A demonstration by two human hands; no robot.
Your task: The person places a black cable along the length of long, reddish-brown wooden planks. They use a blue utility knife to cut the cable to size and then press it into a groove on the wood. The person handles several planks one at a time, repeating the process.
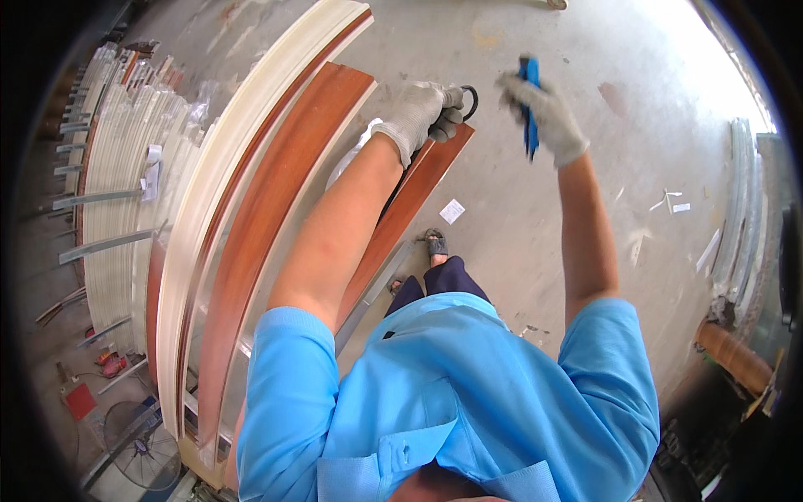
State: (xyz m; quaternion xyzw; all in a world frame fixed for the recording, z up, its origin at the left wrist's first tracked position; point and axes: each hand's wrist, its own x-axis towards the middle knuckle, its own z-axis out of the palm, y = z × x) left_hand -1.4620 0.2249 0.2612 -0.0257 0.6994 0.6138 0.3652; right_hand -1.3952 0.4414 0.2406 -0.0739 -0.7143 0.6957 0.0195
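Note:
My left hand [421, 115], in a pale work glove, is closed round a black flexible strip [474, 102] above the end of a narrow reddish-brown profile [416, 213]. One end of the strip curls out past the fingers; more of it runs down along the profile, partly behind my forearm. Off to the right, over the floor, my gloved right hand [552, 119] grips a slim blue hand tool [529, 100] with dark ends. Motion blur and the fingers hide its exact kind.
A wider reddish-brown profile [272, 197] and a cream profile [213, 180] lie left of my left arm. Stacked pale profiles [117, 201] sit on a metal rack farther left, with a fan [142, 448] below. A white paper [452, 211] lies on the floor; long grey pieces [740, 217] stand right.

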